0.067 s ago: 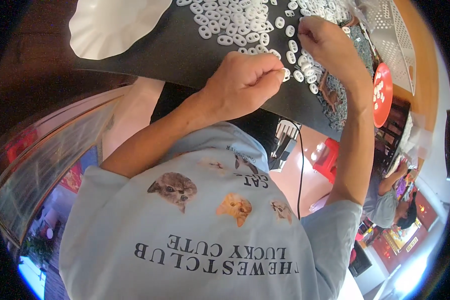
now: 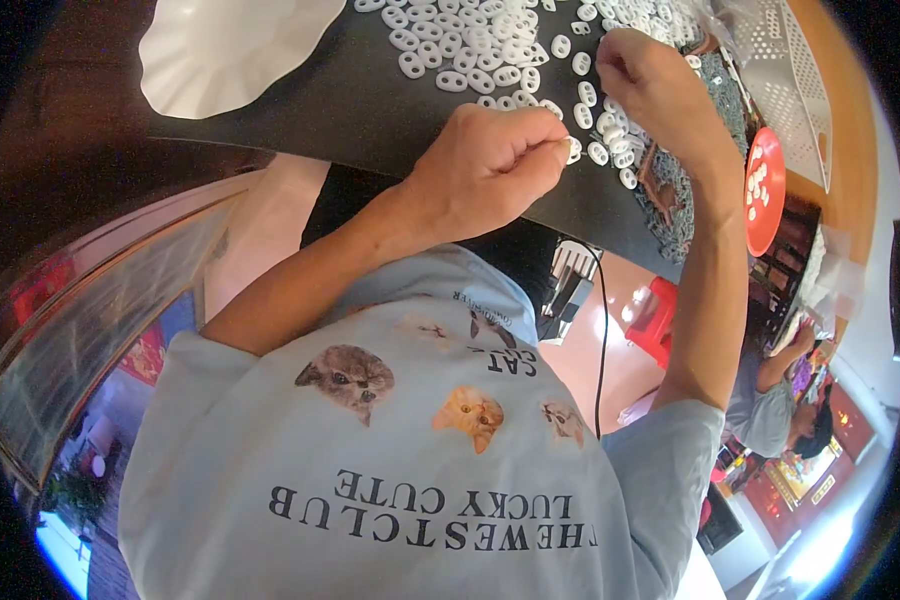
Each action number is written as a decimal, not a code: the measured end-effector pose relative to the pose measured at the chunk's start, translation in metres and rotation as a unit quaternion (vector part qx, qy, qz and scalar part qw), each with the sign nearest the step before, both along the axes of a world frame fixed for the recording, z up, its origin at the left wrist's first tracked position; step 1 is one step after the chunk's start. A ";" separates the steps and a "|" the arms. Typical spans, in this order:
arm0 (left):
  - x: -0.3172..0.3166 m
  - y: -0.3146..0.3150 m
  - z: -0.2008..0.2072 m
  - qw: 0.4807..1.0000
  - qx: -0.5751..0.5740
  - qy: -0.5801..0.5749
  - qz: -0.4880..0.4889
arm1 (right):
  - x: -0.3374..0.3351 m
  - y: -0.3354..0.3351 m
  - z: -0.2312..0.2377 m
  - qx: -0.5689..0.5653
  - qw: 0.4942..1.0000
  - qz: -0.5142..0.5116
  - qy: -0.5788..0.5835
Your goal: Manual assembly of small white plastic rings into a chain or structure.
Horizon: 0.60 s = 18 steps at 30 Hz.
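Note:
My left hand [image 2: 498,160] is closed over the near part of the dark table, thumb and forefinger pinched on a small white oval two-hole piece [image 2: 574,150]. Farther right and a little higher, my right hand [image 2: 660,95] is closed with its fingers curled in. Whatever its fingertips hold is hidden. Between and beyond the hands lie loose white two-hole pieces [image 2: 451,81], many in a heap. Beside my right wrist is a tangled pile of grey cords [image 2: 675,210], with more white pieces along its edge.
A white scalloped dish [image 2: 230,60] sits at the table's far left. To the right are a red plate [image 2: 765,195] with small pale pieces and a white perforated basket [image 2: 795,90]. A black cable [image 2: 604,330] hangs below the table edge. Another person [image 2: 785,415] is at far right.

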<state>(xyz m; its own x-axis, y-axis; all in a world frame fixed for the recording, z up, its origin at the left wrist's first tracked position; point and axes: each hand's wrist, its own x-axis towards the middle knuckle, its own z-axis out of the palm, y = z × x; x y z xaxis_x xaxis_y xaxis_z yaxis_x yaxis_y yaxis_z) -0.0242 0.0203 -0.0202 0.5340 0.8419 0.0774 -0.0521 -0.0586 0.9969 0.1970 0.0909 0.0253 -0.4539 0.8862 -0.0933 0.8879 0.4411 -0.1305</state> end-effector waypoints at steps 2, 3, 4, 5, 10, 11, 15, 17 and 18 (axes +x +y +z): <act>-0.001 0.000 -0.001 1.000 -0.007 -0.005 -0.002 | 0.001 0.001 -0.001 -0.004 0.994 -0.030 0.104; -0.001 0.000 -0.002 1.000 -0.005 -0.007 0.002 | 0.003 0.002 -0.001 -0.005 0.994 -0.028 0.104; 0.000 0.000 -0.002 1.000 -0.004 -0.010 0.004 | 0.006 0.003 0.000 0.001 0.992 -0.023 0.125; 0.001 -0.001 -0.003 1.000 -0.005 -0.010 0.004 | 0.009 0.003 0.000 0.006 0.989 -0.017 0.146; 0.005 -0.001 -0.002 0.999 -0.002 -0.040 0.035 | 0.009 -0.005 0.008 -0.031 0.996 -0.012 0.078; 0.005 -0.001 -0.002 0.999 -0.002 -0.040 0.035 | 0.006 -0.006 0.008 -0.032 0.997 -0.014 0.064; 0.004 0.000 -0.004 0.999 0.008 -0.029 0.036 | 0.002 -0.004 0.004 -0.059 0.996 -0.016 0.065; 0.004 -0.001 -0.004 0.999 0.013 -0.035 0.039 | 0.001 -0.004 0.002 -0.035 0.999 -0.003 0.033; 0.003 -0.001 -0.002 0.999 0.007 -0.031 0.035 | 0.001 -0.003 0.001 -0.035 0.999 -0.003 0.033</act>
<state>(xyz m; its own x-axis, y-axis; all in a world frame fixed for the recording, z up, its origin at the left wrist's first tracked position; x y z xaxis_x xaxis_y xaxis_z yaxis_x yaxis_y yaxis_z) -0.0209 0.0193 -0.0226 0.4680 0.8756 0.1199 -0.1093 -0.0773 0.9910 0.1980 0.0877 0.0260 -0.4560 0.8812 -0.1246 0.8788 0.4236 -0.2197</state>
